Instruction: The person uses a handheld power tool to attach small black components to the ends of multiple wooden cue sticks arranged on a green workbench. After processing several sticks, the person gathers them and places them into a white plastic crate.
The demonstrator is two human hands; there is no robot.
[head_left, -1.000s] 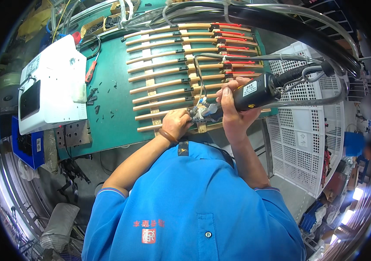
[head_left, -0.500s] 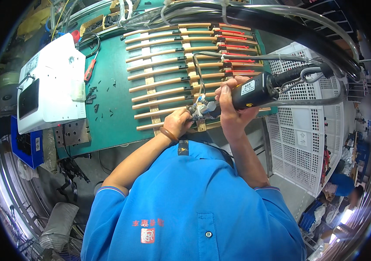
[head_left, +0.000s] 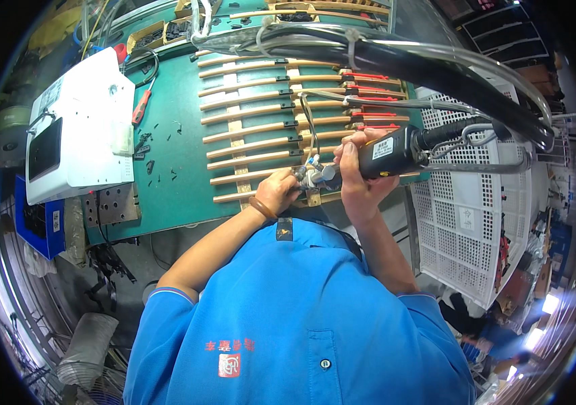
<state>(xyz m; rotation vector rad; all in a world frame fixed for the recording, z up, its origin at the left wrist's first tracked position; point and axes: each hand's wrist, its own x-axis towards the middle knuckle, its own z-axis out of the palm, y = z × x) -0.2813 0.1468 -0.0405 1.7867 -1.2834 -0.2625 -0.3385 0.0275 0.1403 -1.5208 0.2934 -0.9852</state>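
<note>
My right hand (head_left: 362, 175) is wrapped round a black power screwdriver (head_left: 392, 154), which lies nearly level with its metal nose pointing left. The fingers of my left hand (head_left: 279, 192) are pinched together right beside that nose, at the near end of a row of thin wooden rods (head_left: 247, 143). What they hold is hidden. The rods lie side by side across light wooden strips (head_left: 239, 121). Small black clips (head_left: 290, 124) sit along their middle, and red strips (head_left: 377, 101) lie on several farther rods at the right.
Over the rods runs a thick black hose (head_left: 429, 59) with clear tubes. A white machine (head_left: 85, 128) and a red-handled screwdriver (head_left: 141, 108) are on the green table (head_left: 177, 152) at left. Loose black parts lie nearby. White perforated crates (head_left: 456, 202) stand right; a blue bin (head_left: 40, 223) is at left.
The power screwdriver has shifted slightly right and its hose hangs a little lower. My left hand keeps its place. A person in the right background has moved.
</note>
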